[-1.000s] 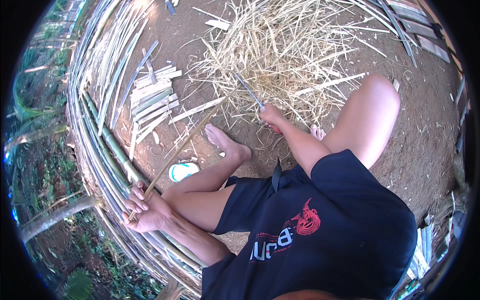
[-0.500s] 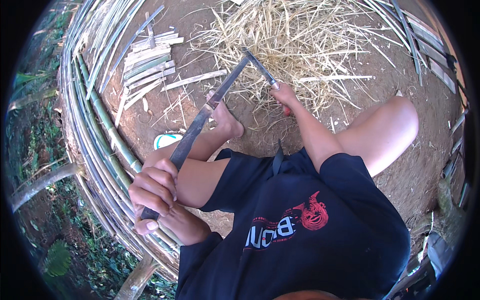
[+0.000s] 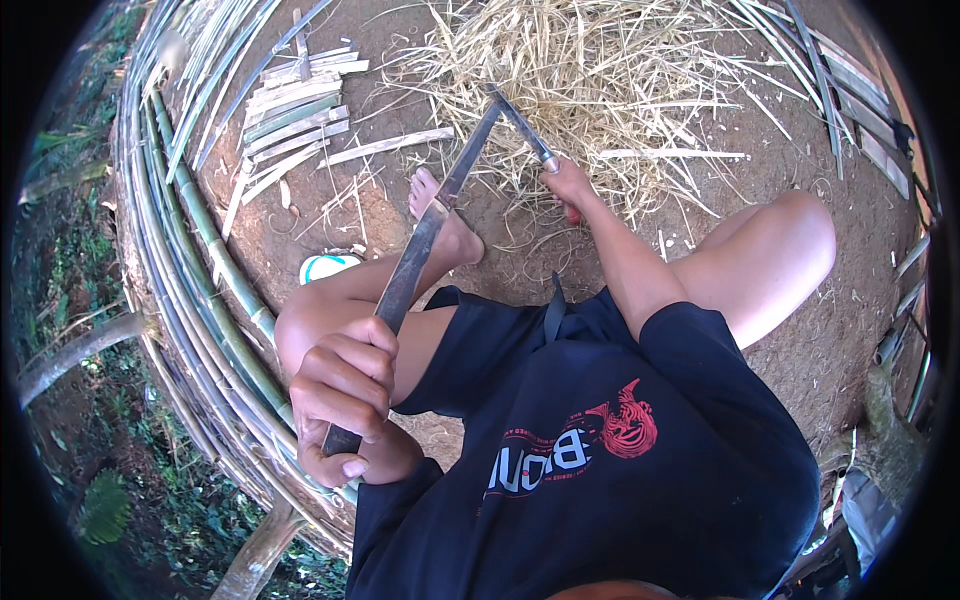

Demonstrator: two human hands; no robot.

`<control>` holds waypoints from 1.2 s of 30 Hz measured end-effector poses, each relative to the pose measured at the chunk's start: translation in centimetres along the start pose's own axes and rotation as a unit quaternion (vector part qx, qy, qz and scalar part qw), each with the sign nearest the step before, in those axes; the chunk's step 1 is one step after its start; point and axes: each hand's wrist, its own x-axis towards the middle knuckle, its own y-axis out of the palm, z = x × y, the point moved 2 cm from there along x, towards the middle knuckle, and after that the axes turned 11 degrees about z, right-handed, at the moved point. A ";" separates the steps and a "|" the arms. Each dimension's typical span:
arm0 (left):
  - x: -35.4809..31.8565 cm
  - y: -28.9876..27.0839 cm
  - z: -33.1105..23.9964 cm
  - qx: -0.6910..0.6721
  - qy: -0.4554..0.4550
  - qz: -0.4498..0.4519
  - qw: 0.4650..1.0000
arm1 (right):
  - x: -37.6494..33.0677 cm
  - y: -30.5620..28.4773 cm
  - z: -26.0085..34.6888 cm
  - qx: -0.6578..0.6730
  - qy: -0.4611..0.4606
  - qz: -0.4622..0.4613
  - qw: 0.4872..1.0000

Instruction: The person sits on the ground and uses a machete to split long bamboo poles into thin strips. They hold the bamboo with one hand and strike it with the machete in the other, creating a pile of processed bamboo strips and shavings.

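Left hand: fingers curled firmly round the lower end of a long dark strip, thumb laid near its butt. The strip is held off the ground, slanting up and to the right, across the left leg and beside the bare left foot. A joint mark shows partway along it.

Right hand: fingers closed round the red handle of a knife. The blade points up and to the left, and the strip's far end meets it near the tip; whether the two actually touch cannot be settled from this angle.

Beyond the blade, toward the far edge of the ground, lies a loose heap of pale shavings. Left of the heap is a stack of short split pieces, with a single flat piece between the two. Long poles, one of them green, run along the left edge of the ground. A white item with a blue-green band lies just beyond the left knee. Flat slats lie toward the far right corner.
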 end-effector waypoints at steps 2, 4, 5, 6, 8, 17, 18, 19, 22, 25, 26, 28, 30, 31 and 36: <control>0.0 0.0 0.0 0.001 0.006 -0.015 1.000 | 0.0 -0.1 -0.3 -0.002 0.008 0.003 1.000; -0.2 -0.5 0.1 0.007 0.016 -0.041 0.999 | -0.2 -0.3 0.0 -0.011 0.004 -0.006 1.000; -0.4 -0.6 0.0 0.009 0.011 -0.112 0.994 | -0.5 -0.5 0.0 -0.014 0.002 -0.011 1.000; -0.7 -0.6 -0.5 0.016 0.005 -0.181 0.983 | -0.6 -0.4 0.2 -0.018 -0.002 -0.012 1.000; -0.6 -1.5 -1.1 0.025 0.004 -0.300 0.954 | -0.6 -0.4 0.2 -0.026 -0.014 -0.019 0.999; -0.1 -8.0 -1.0 0.219 -0.080 -0.444 0.865 | -7.2 0.6 11.5 -0.092 -0.084 -0.068 0.990; 0.7 -8.3 -1.3 0.276 -0.122 -0.446 0.843 | -6.9 1.2 11.8 -0.114 -0.199 -0.126 0.965; 0.7 -8.1 -1.6 0.330 -0.189 -0.481 0.790 | -7.1 2.6 12.4 -0.089 -0.273 -0.101 0.953; -1.9 -8.7 -2.4 0.409 -0.321 -0.498 0.694 | -8.5 5.6 14.7 -0.067 -0.293 -0.029 0.953; -5.8 -9.7 -2.1 0.388 -0.237 -0.477 0.752 | -12.3 5.0 16.0 -0.069 -0.307 0.037 0.949; -2.9 -8.2 -3.6 0.344 -0.359 -0.504 0.707 | -13.2 4.6 16.1 -0.070 -0.365 -0.026 0.928; -2.9 -8.0 -3.5 0.439 -0.333 -0.494 0.672 | -14.0 4.4 16.7 -0.089 -0.397 -0.049 0.912; -6.6 -8.9 -2.4 0.681 -0.323 -0.345 0.559 | -13.8 4.5 16.5 -0.112 -0.408 -0.063 0.904; -6.9 -9.0 -2.2 0.780 -0.312 -0.260 0.477 | -13.0 4.6 16.1 -0.107 -0.388 -0.050 0.914; -2.2 -6.4 -2.7 0.599 -0.350 -0.466 0.549 | -8.7 3.9 11.4 -0.099 -0.262 -0.071 0.957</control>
